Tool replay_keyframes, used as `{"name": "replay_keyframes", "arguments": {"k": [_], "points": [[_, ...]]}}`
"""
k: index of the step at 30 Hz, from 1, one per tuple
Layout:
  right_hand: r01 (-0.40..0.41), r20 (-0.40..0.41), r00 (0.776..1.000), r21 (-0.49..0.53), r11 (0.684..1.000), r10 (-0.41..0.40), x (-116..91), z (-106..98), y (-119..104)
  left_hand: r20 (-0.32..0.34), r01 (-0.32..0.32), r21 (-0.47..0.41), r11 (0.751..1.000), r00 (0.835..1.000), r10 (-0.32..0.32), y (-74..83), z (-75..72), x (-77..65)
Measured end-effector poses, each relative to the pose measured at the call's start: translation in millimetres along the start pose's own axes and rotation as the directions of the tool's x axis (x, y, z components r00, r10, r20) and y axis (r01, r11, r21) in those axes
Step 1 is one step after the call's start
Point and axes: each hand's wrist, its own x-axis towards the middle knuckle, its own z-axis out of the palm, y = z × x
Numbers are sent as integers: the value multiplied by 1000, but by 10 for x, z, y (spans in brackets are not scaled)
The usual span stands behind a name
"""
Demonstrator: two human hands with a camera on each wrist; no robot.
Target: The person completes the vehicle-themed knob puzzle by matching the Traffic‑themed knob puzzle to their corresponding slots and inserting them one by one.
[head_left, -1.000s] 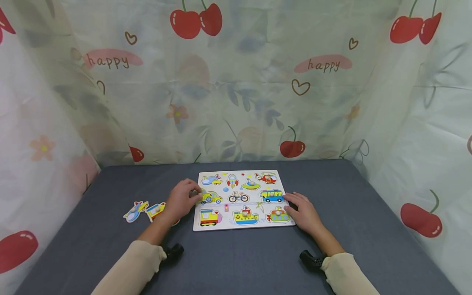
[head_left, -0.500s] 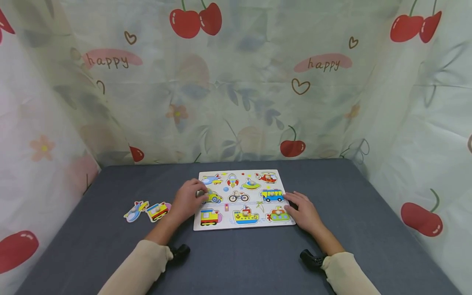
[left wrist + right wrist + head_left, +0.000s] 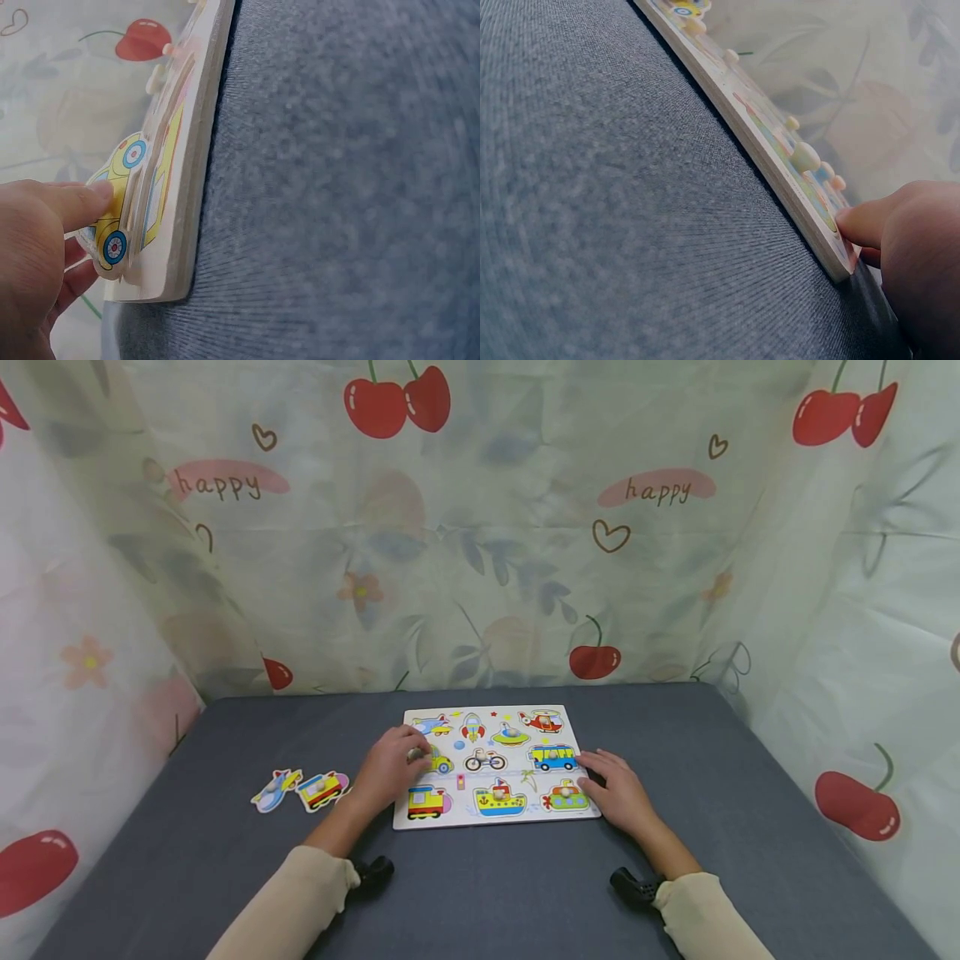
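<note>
A yellow car puzzle piece (image 3: 116,214) with blue wheels is pinched between the thumb and fingers of my left hand (image 3: 392,765). It is tilted over the left side of the white puzzle board (image 3: 461,821), near the printed car picture. In the left wrist view the piece stands on edge close to the board's surface. My right hand (image 3: 618,789) rests at the board's right edge, its thumb (image 3: 859,225) and fingers touching the border beside the bus piece (image 3: 553,758) and the submarine piece (image 3: 566,797).
Left of the board lie a plane piece (image 3: 276,790) and a train piece (image 3: 322,790) on the dark grey cloth (image 3: 495,893). Several knobbed pieces sit in the board, among them a ship (image 3: 500,800) and a helicopter (image 3: 543,721). A patterned curtain (image 3: 480,610) stands behind.
My left hand has moved right with the car piece, from the board's left edge to over the printed car. The train piece came into fuller view. My right hand has stayed put.
</note>
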Motion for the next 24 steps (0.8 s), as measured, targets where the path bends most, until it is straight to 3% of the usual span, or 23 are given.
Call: {"name": "replay_keyframes", "arguments": {"k": [7, 24], "points": [[0, -8, 1000, 2, 1000, 0, -8, -14, -25, 44, 40, 14, 999, 998, -41, 10, -5, 16], [-13, 1, 1000, -5, 1000, 13, 0, -2, -15, 138, 3, 109, 994, 990, -18, -22, -12, -12]]}}
